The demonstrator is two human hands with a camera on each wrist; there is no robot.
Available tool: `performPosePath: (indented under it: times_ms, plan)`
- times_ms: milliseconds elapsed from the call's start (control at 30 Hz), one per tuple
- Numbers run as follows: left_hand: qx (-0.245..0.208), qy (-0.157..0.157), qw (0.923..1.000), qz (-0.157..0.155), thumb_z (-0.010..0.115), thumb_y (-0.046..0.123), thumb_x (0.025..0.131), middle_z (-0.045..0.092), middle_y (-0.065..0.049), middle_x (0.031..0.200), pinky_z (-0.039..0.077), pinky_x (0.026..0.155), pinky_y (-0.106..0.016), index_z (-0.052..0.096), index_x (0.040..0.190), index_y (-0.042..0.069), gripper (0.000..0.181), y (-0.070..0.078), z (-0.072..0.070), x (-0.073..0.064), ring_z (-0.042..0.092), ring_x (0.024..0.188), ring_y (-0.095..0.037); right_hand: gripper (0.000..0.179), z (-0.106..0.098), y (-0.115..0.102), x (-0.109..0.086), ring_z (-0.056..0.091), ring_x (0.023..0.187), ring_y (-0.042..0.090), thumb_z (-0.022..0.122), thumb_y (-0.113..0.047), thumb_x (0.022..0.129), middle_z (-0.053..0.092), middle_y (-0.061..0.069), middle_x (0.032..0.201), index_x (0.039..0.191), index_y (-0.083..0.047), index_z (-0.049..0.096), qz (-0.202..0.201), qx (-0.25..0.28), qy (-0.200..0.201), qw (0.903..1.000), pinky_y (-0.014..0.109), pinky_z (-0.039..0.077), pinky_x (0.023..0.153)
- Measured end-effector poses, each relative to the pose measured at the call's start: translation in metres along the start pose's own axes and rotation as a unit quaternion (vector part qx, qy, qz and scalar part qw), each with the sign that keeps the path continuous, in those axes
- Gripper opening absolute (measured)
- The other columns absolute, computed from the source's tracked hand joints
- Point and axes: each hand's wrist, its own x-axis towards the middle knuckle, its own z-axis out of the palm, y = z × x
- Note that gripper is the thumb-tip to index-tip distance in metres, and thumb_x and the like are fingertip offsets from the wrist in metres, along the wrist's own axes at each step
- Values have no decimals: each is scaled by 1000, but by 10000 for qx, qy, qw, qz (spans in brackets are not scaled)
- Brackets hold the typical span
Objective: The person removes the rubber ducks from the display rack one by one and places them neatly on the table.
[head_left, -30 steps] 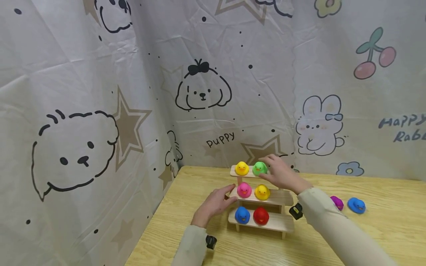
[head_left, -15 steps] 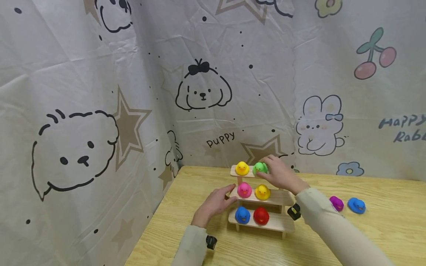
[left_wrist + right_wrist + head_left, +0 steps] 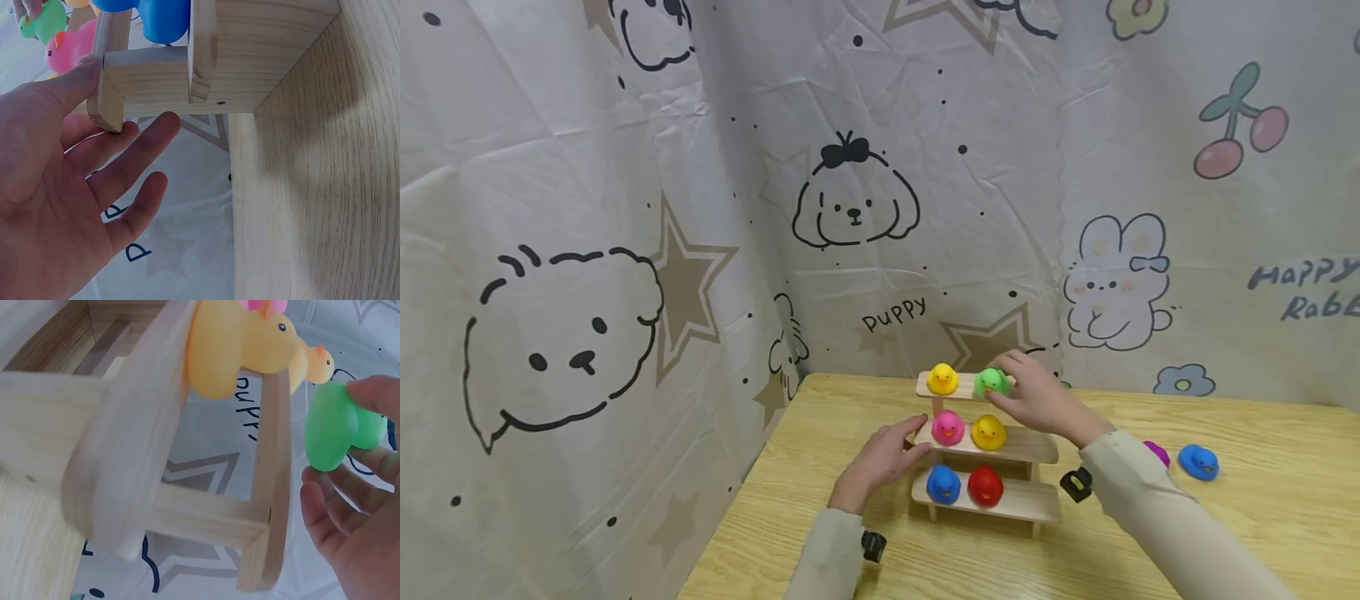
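A three-tier wooden display stand (image 3: pixel 1030 446) holds small rubber ducks. My right hand (image 3: pixel 1037 396) pinches a green rubber duck (image 3: pixel 991 382) between thumb and fingers at the top tier, right of a yellow duck (image 3: pixel 942 379). In the right wrist view the same green duck (image 3: pixel 331 428) sits in the fingertips, its underside partly hidden. My left hand (image 3: pixel 883 454) grips the left end of the middle tier, thumb on one side and fingers behind, as the left wrist view shows. Beside it sits a pink duck (image 3: pixel 948 427), then another yellow duck (image 3: pixel 988 432).
On the bottom tier are a blue duck (image 3: pixel 943 485) and a red duck (image 3: pixel 985 487). A purple duck (image 3: pixel 1157 452), partly behind the right sleeve, and another blue duck (image 3: pixel 1198 462) lie on the wooden table (image 3: pixel 1285 517). A printed cloth (image 3: pixel 970 233) hangs behind.
The green duck has shifted slightly right along the top tier with my right hand, widening its gap from the yellow duck. My left hand keeps its place on the stand.
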Motion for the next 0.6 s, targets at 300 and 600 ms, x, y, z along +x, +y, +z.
performPosePath:
  times_ms: [300, 600]
  plan:
    - [7, 41, 10000, -34, 55, 37, 96, 47, -4, 141, 51, 88, -32, 43, 143, 13, 55, 0, 0, 0, 62, 99, -16, 30, -12, 2, -13, 55, 100, 29, 72, -6, 79, 58, 13, 111, 106, -1, 61, -285, -6, 29, 9996, 44, 50, 83]
    - [1, -11, 10000, 7, 56, 38, 95, 48, -4, 141, 50, 89, -32, 44, 143, 14, 55, -1, 0, 0, 62, 100, -16, 31, -27, 5, -34, 55, 98, 26, 70, -2, 73, 59, 10, 109, 103, -3, 62, -386, -56, 204, 9990, 43, 51, 81]
